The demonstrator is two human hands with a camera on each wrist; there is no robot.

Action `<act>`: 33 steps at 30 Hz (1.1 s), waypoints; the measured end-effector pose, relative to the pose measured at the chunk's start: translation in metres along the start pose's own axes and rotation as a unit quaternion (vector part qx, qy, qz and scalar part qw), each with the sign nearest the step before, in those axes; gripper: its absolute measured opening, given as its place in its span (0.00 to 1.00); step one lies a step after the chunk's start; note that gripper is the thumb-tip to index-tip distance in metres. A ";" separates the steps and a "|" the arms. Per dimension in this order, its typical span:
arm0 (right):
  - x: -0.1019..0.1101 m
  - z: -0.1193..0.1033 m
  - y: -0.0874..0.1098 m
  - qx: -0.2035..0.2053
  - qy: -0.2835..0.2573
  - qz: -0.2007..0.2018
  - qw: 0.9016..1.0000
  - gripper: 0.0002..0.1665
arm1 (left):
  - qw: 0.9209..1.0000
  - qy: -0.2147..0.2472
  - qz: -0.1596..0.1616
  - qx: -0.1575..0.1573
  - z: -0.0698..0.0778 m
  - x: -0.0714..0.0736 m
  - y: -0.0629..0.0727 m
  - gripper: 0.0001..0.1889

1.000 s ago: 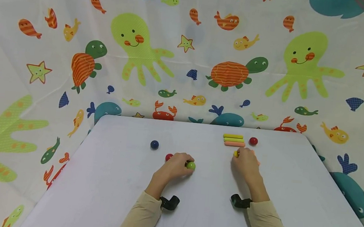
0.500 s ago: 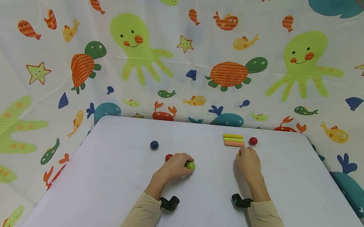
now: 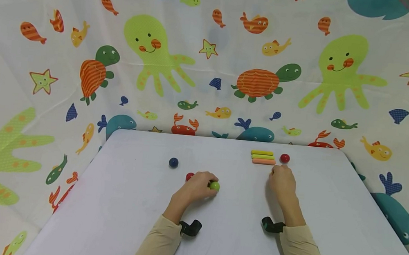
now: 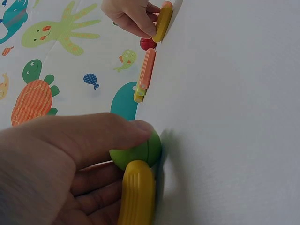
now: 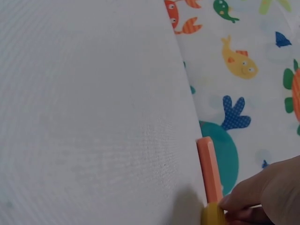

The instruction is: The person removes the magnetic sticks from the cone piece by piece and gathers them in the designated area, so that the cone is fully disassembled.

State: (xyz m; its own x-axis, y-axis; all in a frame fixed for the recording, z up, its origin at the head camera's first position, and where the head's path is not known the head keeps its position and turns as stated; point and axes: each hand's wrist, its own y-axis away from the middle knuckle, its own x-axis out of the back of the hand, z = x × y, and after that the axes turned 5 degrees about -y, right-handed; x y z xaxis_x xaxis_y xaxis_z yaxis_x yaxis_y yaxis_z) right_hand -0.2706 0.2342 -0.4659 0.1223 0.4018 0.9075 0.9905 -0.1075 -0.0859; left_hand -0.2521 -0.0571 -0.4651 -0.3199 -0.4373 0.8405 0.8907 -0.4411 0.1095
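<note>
My left hand [image 3: 196,186] pinches a green ball [image 3: 214,185] over the white table. In the left wrist view, a ribbed yellow stick [image 4: 137,194] stands against that ball, in front of the curled fingers. My right hand [image 3: 283,180] pinches another yellow stick [image 4: 162,21] close over the table. The hand hides this stick in the head view; its end shows low in the right wrist view. An orange stick [image 5: 210,168] lies just beyond it there. Partly hidden behind the left hand is a red ball [image 3: 189,176].
At the table's back right, a yellow stick [image 3: 262,152], a lime one [image 3: 262,157] and an orange one lie side by side. Another red ball [image 3: 284,158] is next to them. A dark blue ball [image 3: 173,162] rests at the left. A sea-animal cloth [image 3: 214,62] hangs behind.
My right hand has shifted slightly right and turned, so the yellow stick that showed at its fingertips is now hidden in the head view. The left hand stays in place.
</note>
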 end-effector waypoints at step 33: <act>-0.006 -0.052 0.011 0.116 -0.130 -0.071 0.982 0.19 | 0.999 -0.044 0.021 -0.018 0.006 0.003 0.003 0.21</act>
State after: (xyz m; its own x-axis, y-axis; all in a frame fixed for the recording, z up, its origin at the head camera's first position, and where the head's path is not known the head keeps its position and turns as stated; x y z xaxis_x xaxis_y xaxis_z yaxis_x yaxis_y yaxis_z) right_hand -0.2633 0.1838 -0.4508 -0.0362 0.6198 0.7839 0.9826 0.1652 -0.0852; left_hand -0.2489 -0.0551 -0.4588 -0.2508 -0.3865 0.8876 0.8906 -0.4514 0.0551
